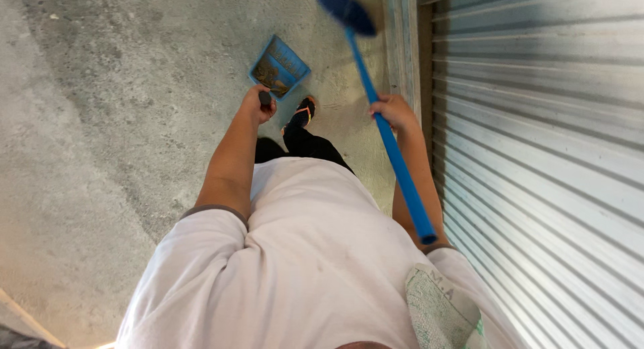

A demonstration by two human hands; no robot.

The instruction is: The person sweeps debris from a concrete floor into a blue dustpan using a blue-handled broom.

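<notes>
The left hand [257,102] has its fingers wrapped around the blue dustpan [280,66] handle at 11 o'clock; the right hand [394,112] grips the blue broom [387,131] shaft, its head at 12 o'clock.

Dustpan handle [265,98] hidden, perhaps within fingers [253,101].

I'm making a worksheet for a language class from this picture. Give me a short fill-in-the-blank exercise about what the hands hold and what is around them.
1. The left hand holds a blue ____ with dirt in it.
2. The right hand grips the blue handle of a ____.
3. Beside the right arm runs a ribbed metal ____.
4. The floor underfoot is bare grey ____.

Missing words: dustpan; broom; shutter; concrete.
</notes>
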